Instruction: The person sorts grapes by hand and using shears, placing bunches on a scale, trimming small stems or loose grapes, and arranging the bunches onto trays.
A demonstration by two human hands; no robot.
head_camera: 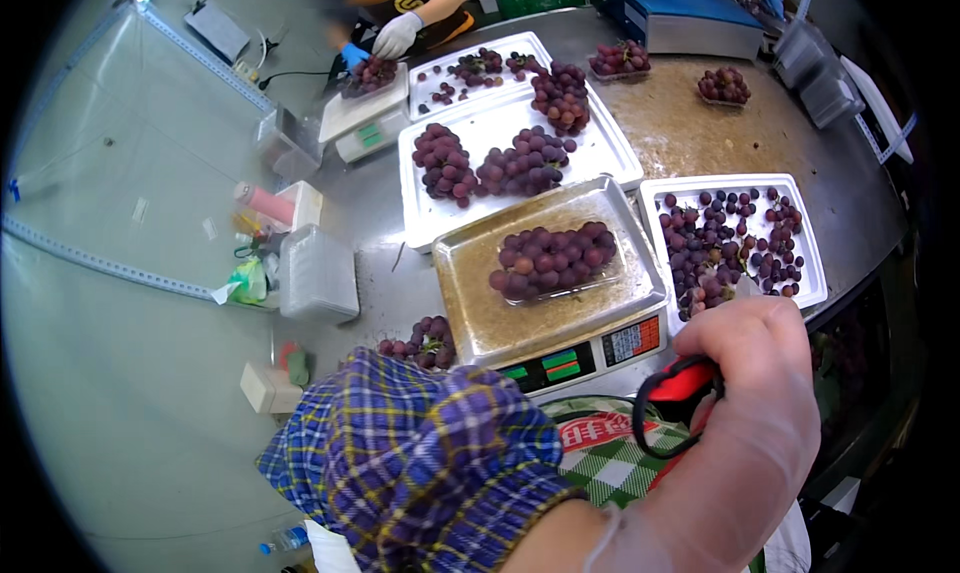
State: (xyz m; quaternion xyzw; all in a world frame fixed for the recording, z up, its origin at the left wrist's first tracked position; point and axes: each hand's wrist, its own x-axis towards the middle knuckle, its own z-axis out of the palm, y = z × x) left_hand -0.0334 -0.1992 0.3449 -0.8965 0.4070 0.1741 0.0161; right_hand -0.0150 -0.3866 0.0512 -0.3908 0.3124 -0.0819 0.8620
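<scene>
A plaid oversleeve point(420, 438) runs into a hand in a thin clear glove, apparently my left hand point(757, 408). This hand is bent over the near end of a white foam tray point(814, 273) of loose grapes point(712, 235); its fingertips are mostly hidden. Below it shows the red and black looped handle of what look like scissors point(679, 385); I cannot tell which hand holds them. My right hand is not distinguishable. Left of the hand, a clear punnet of grapes point(555, 258) sits on the metal pan point(480, 310) of a digital scale point(592, 366).
Behind the scale, a foam tray point(420, 224) holds several grape bunches. A co-worker's gloved hands point(397, 36) touch grapes on another scale point(364, 134). Stacked clear punnets point(319, 273) and a pink bottle point(262, 201) stand left; more grapes point(424, 340) lie beside my sleeve.
</scene>
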